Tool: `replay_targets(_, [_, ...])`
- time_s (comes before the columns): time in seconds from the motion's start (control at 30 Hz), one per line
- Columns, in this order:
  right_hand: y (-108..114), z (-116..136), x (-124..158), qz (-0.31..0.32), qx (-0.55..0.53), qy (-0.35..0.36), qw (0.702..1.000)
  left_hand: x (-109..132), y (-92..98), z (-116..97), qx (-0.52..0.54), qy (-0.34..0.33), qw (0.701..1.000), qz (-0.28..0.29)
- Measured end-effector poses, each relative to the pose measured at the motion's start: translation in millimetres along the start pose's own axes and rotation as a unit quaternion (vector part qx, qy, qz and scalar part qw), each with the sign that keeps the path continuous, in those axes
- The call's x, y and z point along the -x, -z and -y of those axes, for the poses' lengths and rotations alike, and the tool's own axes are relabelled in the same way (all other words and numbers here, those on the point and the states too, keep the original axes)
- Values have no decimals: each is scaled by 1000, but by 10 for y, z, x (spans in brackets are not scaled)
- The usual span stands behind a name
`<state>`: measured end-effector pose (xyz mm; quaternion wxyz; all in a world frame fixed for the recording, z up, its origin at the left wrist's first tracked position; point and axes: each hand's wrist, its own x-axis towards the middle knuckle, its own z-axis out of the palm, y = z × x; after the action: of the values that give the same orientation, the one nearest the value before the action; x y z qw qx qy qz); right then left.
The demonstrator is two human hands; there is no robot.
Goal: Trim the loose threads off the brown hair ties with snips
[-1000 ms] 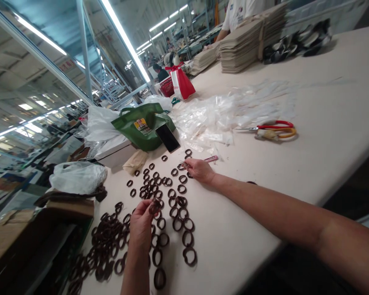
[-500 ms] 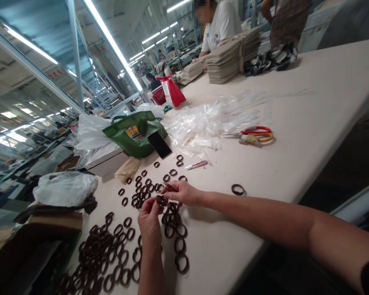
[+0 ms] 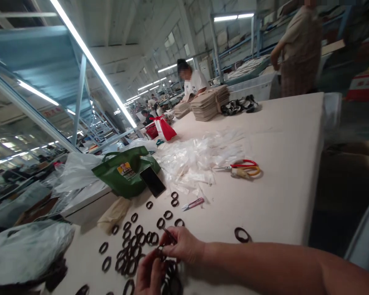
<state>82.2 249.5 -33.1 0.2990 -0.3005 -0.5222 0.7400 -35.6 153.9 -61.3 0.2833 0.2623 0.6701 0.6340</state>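
Observation:
My left hand [image 3: 150,271] is low in the view, thumb and fingers pinched on a small dark brown ring [image 3: 161,253]. Close against it, my right hand [image 3: 187,245] is closed around a thin, dark, pointed tool [image 3: 168,234] whose tip sticks out to the upper left; its exact kind cannot be made out. Many similar dark rings [image 3: 132,250] lie loose on the table to the left, and others lie partly hidden beneath my hands. One separate ring [image 3: 242,234] rests beyond my right forearm.
Pink thread snips [image 3: 194,204], scissors with red and yellow handles [image 3: 244,169], a phone [image 3: 153,181], a green bag [image 3: 126,172] and clear plastic bags [image 3: 197,157] lie on the table [image 3: 283,196]. Behind them stand fabric stacks [image 3: 204,107]. Two people are beyond the table.
The camera view has tilted up, so my hands and the table things sit lower in the picture. Both hands keep nearly the same hold on the ring and the tool.

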Motion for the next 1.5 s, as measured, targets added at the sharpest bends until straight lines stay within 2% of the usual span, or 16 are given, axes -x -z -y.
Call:
replay_targets(0.13, [-10,54,32,-24,43,44,998,158,-86,-219,15,-11,1000,2])
replay_targets(0.3, [-11,47,31,-1,56,72,996,180,-114,-444,33,8,999,7])
replay_targets(0.63, [46,122,121,58,150,141,977,177,-19,-458,23,30,999,30])
replay_targets(0.83, [47,209,131,71,160,82,981,206,-14,-514,25,66,997,32])
replay_targets(0.97, [28,206,122,92,78,-32,992,191,44,-482,60,118,990,51])
replay_targets(1.03, [32,180,113,106,36,-59,992,182,77,-461,100,149,983,49])
replay_targets(1.13, [52,134,97,127,4,-68,990,173,102,-434,132,157,978,42])
replay_targets(1.27, [52,101,101,146,0,-100,984,182,80,-423,135,116,984,25])
replay_targets(1.5, [-47,140,201,114,53,-83,989,235,19,-468,142,140,980,16])
